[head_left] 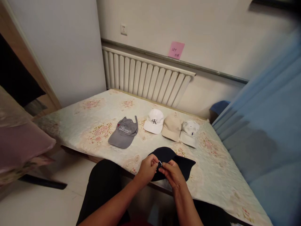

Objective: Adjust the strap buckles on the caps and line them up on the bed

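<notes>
A dark navy or black baseball cap [166,153] lies tilted at the near edge of the bed, its brim pointing right. Both hands are over its near side. A small silver metal buckle [160,163] shows between my fingertips and appears to belong to the cap's strap. My left hand [148,166] is closed in a pinch at the buckle's left side. From the right, my right hand [173,173] pinches close to the buckle with thumb and fingers. The strap itself is mostly hidden by my fingers.
On the flowered bed cover [77,122] lie a grey cap [124,131], a white cap [154,121], a beige cap [172,127] and an off-white cap [190,133]. Behind stands a radiator [150,77]. A blue curtain [265,125] hangs at the right.
</notes>
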Demonstrator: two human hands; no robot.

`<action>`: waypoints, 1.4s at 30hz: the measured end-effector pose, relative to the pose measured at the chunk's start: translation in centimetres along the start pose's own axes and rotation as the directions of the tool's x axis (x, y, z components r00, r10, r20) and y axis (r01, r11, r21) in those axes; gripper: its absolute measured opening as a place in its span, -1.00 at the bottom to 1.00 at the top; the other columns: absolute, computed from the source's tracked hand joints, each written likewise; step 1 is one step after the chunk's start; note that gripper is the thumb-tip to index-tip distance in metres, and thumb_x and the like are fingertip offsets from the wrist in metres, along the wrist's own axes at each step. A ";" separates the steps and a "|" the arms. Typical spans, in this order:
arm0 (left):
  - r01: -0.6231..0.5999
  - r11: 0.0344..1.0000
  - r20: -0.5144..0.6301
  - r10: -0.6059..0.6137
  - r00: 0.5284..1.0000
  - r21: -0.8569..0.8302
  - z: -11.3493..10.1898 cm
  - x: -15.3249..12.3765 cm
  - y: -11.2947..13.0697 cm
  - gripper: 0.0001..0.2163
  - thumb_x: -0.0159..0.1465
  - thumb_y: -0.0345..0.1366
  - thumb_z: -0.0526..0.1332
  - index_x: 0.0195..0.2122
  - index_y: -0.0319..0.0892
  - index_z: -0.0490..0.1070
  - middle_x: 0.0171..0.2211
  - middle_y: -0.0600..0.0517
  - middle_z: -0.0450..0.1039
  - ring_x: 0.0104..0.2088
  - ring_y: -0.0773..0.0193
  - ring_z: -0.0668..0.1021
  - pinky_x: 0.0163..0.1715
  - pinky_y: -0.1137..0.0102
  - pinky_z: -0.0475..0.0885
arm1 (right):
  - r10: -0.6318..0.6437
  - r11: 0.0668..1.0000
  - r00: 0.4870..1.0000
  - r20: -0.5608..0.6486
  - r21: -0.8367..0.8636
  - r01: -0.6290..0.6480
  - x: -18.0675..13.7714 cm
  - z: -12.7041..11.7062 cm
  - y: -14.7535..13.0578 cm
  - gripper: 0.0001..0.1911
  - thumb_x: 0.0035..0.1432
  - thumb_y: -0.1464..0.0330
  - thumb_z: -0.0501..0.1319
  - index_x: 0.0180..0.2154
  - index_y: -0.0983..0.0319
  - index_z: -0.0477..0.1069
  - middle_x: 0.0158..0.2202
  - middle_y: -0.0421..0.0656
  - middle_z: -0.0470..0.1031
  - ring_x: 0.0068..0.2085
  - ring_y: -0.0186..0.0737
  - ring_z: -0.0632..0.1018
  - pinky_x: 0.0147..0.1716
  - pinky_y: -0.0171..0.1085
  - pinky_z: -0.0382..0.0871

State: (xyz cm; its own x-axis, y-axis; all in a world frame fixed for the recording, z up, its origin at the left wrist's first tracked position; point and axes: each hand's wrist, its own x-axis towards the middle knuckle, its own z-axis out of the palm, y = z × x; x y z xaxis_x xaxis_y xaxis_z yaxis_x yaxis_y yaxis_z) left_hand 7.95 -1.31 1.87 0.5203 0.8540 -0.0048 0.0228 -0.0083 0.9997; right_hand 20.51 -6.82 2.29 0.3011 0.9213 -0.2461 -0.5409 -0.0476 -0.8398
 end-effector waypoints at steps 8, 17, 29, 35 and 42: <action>0.054 0.998 -0.013 -0.054 0.998 -0.028 -0.1 0.3 -0.5 -0.94 0.06 -0.38 0.09 -0.41 -0.18 0.27 -0.58 0.18 0.23 -0.59 0.43 0.33 -0.60 0.53 0.27 | 0.026 1.000 0.999 -0.030 0.007 -0.026 -0.1 0.2 0.2 -0.78 -0.23 0.45 0.40 -0.45 0.31 0.43 -0.52 -0.21 0.50 -0.49 -0.33 0.51 -0.48 -0.35 0.48; -0.025 0.993 -0.059 0.032 0.998 0.113 -0.1 0.2 -0.6 -0.87 0.02 -0.47 0.06 -0.41 -0.18 0.31 -0.61 0.19 0.20 -0.56 0.44 0.29 -0.56 0.54 0.17 | 0.030 1.000 0.998 -0.051 -0.002 -0.030 -0.2 0.4 0.3 -0.74 -0.27 0.46 0.43 -0.48 0.28 0.39 -0.56 -0.26 0.45 -0.50 -0.34 0.49 -0.47 -0.34 0.48; 0.028 0.999 -0.001 -0.028 1.000 0.038 -0.2 0.1 -0.4 -0.98 0.04 -0.38 0.10 -0.47 -0.17 0.26 -0.63 0.19 0.21 -0.59 0.40 0.36 -0.58 0.50 0.28 | 0.023 1.000 0.999 -0.023 -0.006 -0.024 -0.3 0.5 0.3 -0.74 -0.27 0.48 0.41 -0.45 0.31 0.40 -0.53 -0.23 0.47 -0.50 -0.32 0.50 -0.50 -0.32 0.48; 0.046 0.999 -0.005 -0.046 0.999 0.004 0.0 0.2 -0.5 -0.97 0.02 -0.39 0.11 -0.47 -0.17 0.26 -0.63 0.20 0.22 -0.61 0.42 0.36 -0.59 0.50 0.29 | 0.021 1.000 0.996 -0.083 -0.012 -0.022 -0.4 0.7 0.3 -0.69 -0.31 0.46 0.43 -0.51 0.28 0.33 -0.57 -0.26 0.43 -0.50 -0.31 0.49 -0.50 -0.30 0.47; 0.031 0.999 -0.021 -0.031 0.999 0.026 0.0 0.0 -0.5 -0.93 0.02 -0.43 0.09 -0.44 -0.17 0.26 -0.64 0.21 0.18 -0.61 0.43 0.32 -0.60 0.53 0.22 | 0.009 0.999 0.996 -0.090 -0.039 -0.013 -0.3 0.7 0.4 -0.67 -0.33 0.46 0.44 -0.51 0.26 0.32 -0.61 -0.32 0.37 -0.56 -0.37 0.45 -0.49 -0.31 0.47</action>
State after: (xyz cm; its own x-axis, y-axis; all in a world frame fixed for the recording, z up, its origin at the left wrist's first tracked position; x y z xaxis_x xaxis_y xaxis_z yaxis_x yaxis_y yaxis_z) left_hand 7.98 -1.27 1.37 0.5013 0.8645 -0.0349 0.0608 0.0050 0.9981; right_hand 19.65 -6.91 2.32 0.3658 0.8823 -0.2963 -0.5133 -0.0744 -0.8550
